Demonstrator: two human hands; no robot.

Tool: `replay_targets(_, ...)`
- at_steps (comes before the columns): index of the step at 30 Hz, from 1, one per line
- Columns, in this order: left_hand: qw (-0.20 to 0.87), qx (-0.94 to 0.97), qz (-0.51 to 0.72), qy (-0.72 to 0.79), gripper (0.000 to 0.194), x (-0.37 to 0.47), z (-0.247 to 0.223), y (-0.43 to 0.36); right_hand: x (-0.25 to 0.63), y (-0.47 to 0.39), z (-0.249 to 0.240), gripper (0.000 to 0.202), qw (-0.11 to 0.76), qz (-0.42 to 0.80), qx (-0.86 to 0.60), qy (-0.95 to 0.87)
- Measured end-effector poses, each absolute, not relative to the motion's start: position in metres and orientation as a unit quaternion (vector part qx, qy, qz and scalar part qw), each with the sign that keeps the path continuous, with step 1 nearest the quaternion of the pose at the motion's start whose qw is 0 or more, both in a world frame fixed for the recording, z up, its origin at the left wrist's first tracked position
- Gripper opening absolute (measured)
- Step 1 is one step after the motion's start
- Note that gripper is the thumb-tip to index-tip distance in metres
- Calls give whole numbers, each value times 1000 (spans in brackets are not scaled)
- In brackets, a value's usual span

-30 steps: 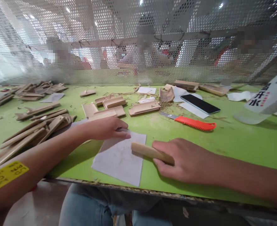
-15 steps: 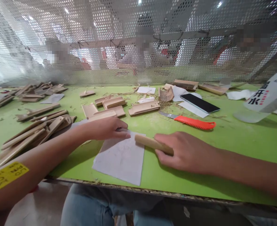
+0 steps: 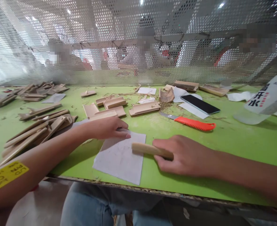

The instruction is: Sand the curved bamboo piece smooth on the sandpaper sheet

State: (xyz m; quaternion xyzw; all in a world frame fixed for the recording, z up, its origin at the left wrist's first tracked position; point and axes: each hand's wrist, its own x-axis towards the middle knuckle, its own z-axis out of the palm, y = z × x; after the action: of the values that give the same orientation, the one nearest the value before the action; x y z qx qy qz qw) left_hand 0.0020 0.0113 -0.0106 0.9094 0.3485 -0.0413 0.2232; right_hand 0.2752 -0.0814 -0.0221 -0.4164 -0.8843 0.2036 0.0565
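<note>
A whitish paper-like sheet (image 3: 123,163) lies flat at the table's near edge. On its far edge rests my left hand (image 3: 113,128), thumb on top and fingers curled over that edge, partly hidden. My right hand (image 3: 176,155) is closed round a pale curved bamboo piece (image 3: 143,149). The free end of this bamboo is over the sheet's right part; I cannot tell whether the two touch. Beyond my right hand lies an orange-handled knife (image 3: 195,123), its blade pointing left.
Bamboo pieces are heaped at the left (image 3: 32,133), with more split bamboo pieces (image 3: 144,108) mid-table. A phone (image 3: 199,104) lies on white paper, and a translucent bottle (image 3: 263,100) stands at the right. Behind the green table (image 3: 223,141) rises a perforated screen (image 3: 93,72), with people beyond.
My right hand has shifted slightly down with the bamboo piece, whose free end has moved left and down over the sheet. My left hand has stayed in place on the sheet.
</note>
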Motion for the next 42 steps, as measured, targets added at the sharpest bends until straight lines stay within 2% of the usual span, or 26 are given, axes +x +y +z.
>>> replay_targets(3, 218, 905, -48, 362, 44, 2, -10, 10, 277, -81, -20, 16, 67, 184, -427, -883)
replay_targets(7, 222, 907, -50, 355, 43, 1, -10, 11, 276, -82, -19, 16, 37, 224, -377, -898)
replay_targets(12, 226, 903, -47, 361, 42, 0, -8, 11, 275, -76, -21, 18, 64, 189, -442, -875)
replay_targets(17, 231, 903, -53, 359, 42, 1, -5, 7, 274, -79, -20, 15, 44, 226, -377, -897)
replay_targets(22, 220, 904, -56, 362, 42, 1, -7, 9, 274, -78, -22, 15, 68, 166, -436, -882)
replay_targets(26, 216, 910, -53, 351, 44, 0, -9, 11, 274, -81, -21, 12, 57, 206, -365, -906)
replay_targets(32, 207, 909, -55, 358, 44, 0, -11, 11, 276, -75, -21, 19, 67, 189, -438, -876)
replay_targets(37, 213, 908, -61, 356, 44, 1, -12, 14, 275, -78, -26, 16, 51, 215, -383, -897)
replay_targets(42, 212, 906, -63, 362, 42, 1, -13, 15, 275, -75, -26, 23, 51, 237, -387, -890)
